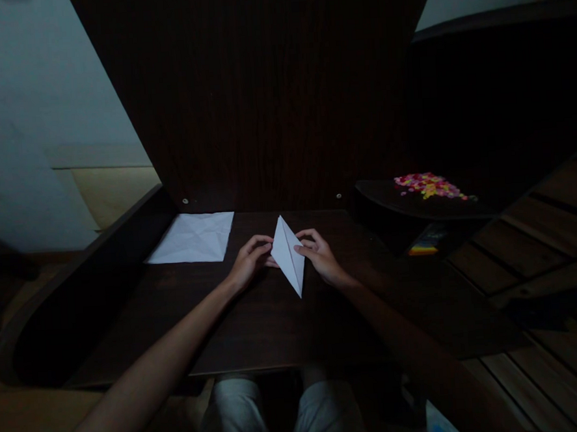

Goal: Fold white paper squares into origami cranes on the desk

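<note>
A white sheet of paper folded into a narrow diamond (287, 255) is held up over the dark desk, a crease running down its middle. Its upper tip points away from me and its lower tip towards me. My left hand (253, 260) grips the left corner between thumb and fingers. On the opposite side, my right hand (319, 256) pinches the right edge, thumb on the front face and fingers partly hidden behind. A second white sheet (195, 238), unfolded and creased, lies flat to the left of my left hand.
A dark wooden desk (276, 334) has a raised side panel (92, 286) at left and a tall back board (271, 100). On a low shelf (380, 194) at right lies a pile of small pink, red and yellow pieces (431, 186). Below it sits a yellow-orange item (423, 250).
</note>
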Available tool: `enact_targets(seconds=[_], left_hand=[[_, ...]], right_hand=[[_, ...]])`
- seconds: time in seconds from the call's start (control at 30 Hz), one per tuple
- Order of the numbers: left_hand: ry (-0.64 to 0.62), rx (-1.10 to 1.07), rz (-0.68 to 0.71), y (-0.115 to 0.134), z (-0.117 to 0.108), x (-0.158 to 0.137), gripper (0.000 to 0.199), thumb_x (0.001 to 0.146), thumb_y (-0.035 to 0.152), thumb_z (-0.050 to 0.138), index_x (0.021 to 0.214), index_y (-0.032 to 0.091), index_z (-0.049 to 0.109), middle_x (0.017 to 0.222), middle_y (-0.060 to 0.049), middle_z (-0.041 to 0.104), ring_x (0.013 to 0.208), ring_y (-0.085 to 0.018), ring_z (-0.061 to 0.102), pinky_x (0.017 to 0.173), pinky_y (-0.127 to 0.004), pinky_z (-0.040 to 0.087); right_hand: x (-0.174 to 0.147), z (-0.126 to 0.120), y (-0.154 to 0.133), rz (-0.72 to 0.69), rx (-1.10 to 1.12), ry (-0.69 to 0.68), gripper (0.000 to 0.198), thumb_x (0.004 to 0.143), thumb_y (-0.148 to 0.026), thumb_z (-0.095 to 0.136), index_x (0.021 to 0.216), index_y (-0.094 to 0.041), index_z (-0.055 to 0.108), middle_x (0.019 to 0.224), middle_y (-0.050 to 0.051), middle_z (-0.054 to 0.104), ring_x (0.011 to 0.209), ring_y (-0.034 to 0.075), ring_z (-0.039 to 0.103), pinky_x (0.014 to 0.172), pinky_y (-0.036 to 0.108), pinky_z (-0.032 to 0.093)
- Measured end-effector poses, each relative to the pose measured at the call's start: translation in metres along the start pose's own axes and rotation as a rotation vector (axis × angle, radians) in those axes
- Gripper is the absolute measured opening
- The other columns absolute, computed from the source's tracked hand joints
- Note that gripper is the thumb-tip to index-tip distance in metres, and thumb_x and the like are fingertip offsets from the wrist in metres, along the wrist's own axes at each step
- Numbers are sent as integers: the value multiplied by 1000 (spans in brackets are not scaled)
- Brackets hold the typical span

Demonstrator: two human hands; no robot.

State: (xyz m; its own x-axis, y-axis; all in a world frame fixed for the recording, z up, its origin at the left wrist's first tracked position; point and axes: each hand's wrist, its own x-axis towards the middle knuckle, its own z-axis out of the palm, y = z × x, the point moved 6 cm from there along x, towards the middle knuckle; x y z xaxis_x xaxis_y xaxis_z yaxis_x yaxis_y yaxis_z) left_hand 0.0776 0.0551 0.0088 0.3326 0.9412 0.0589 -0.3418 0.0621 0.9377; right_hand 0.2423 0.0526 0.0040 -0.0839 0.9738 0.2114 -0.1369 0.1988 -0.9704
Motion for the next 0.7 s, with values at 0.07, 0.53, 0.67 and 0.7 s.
enact_targets(seconds=[0.07,0.53,0.67,0.7], left_hand=[[-14,-1,4,0,0,-1,33,69,28,73,95,16,56,72,1,65,66,-16,66,63,-31,56],[-85,-32,-23,-2,3,-3,36,70,25,73,101,14,58,83,-6,70,71,-19,68,69,-34,56],[-104,-25,-7,-2,5,-4,38,70,24,74,103,15,57,84,-6,71,74,-20,68,71,-35,56],[-110,-21,-3,-2,5,-4,39,71,24,74,104,15,57,85,-6,71,75,-20,68,71,-35,56]], right_hand=[[0,1,-1,4,-11,11,27,70,-33,70,89,-24,53,77,-2,66,74,18,63,64,28,47],[-2,3,0,9,-52,8,36,61,-31,78,84,-23,51,80,-1,66,72,17,63,62,27,46],[-2,2,0,-8,-62,2,38,60,-32,78,84,-23,50,80,-1,66,71,17,62,61,26,46],[-2,2,0,-8,-65,5,38,60,-32,78,84,-23,50,80,-1,66,71,17,62,60,26,46]])
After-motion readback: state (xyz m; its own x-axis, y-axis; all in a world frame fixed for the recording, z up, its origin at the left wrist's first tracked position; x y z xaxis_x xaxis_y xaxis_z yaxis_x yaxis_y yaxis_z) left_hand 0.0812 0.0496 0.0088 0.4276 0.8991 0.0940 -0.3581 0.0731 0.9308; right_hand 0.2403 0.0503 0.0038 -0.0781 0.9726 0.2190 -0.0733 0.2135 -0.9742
